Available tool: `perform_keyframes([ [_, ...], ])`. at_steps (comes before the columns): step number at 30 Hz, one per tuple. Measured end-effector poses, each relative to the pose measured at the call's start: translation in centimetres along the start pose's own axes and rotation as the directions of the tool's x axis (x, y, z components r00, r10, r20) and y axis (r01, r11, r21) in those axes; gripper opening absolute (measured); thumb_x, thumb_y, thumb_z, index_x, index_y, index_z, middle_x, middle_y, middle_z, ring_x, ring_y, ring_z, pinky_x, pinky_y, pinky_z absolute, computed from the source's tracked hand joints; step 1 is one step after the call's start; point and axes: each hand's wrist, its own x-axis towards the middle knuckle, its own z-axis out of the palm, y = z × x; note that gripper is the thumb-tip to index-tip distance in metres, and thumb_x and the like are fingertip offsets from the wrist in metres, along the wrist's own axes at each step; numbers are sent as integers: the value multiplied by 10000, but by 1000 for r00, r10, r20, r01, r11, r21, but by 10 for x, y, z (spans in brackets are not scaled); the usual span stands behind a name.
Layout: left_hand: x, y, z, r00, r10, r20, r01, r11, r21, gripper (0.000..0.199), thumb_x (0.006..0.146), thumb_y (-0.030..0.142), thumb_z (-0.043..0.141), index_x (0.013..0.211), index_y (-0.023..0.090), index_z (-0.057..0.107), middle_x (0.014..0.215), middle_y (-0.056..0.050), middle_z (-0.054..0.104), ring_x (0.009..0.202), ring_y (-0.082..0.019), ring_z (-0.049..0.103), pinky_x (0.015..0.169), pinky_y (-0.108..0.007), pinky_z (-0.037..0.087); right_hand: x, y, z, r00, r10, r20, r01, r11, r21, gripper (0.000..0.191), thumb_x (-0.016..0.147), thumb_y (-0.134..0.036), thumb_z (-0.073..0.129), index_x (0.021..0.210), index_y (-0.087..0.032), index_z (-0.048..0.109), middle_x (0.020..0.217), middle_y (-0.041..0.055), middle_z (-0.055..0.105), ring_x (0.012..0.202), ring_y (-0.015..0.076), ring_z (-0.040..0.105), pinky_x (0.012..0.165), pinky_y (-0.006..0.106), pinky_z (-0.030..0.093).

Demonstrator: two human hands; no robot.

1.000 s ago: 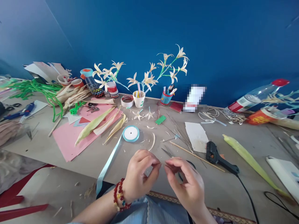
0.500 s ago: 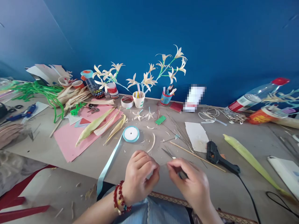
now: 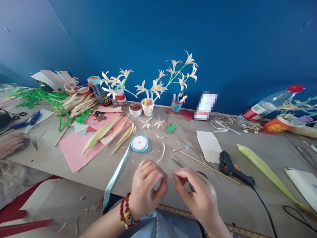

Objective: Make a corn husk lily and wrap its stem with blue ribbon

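Between my two hands runs a thin strand (image 3: 170, 174), too fine to tell whether it is wire or fibre. My left hand (image 3: 148, 183) pinches one end between thumb and fingertips, palm turned inward. Opposite it, a small gap away, my right hand (image 3: 198, 192) pinches the other end. Scissors (image 3: 178, 161) lie on the table just beyond my right hand, which partly hides their handles. A roll of light blue ribbon (image 3: 139, 143) lies flat ahead of my left hand, its loose tail (image 3: 116, 176) hanging over the table's front edge. Small pale flowers (image 3: 158, 122) rest behind the roll.
White flowers on stems stand in a paper cup (image 3: 148, 108). A black glue gun (image 3: 232, 169), a thin stick (image 3: 210, 167) and a green husk (image 3: 262, 172) lie to the right. Pink paper (image 3: 74, 150) and husks lie left. Another person's hand (image 3: 11, 145) rests at the far left.
My right hand has moved slightly left, closer to my left hand. The strand between them shows more clearly. The other person's hand at far left has shifted a little.
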Motion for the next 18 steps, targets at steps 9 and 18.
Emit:
perform_keyframes([
  [9, -2, -8, -8, 988, 151, -38, -148, 987, 65, 263, 853, 47, 550, 1050, 212, 604, 880, -62, 735, 740, -179, 643, 822, -394, 487, -8, 1, 0, 905, 342, 254, -422, 801, 426, 208, 939, -359, 570, 810, -203, 619, 640, -15, 597, 498, 123, 581, 479, 214, 467],
  [18, -3, -9, -15, 977, -166, 133, 208, 876, -436, 211, 945, 181, 471, 1075, 182, 637, 951, -101, 693, 858, -208, 642, 809, -367, 495, -7, -6, 2, 795, 383, 471, -604, 570, 557, 294, 919, -442, 587, 789, -179, 604, 691, -5, 559, 507, 108, 528, 487, 223, 465],
])
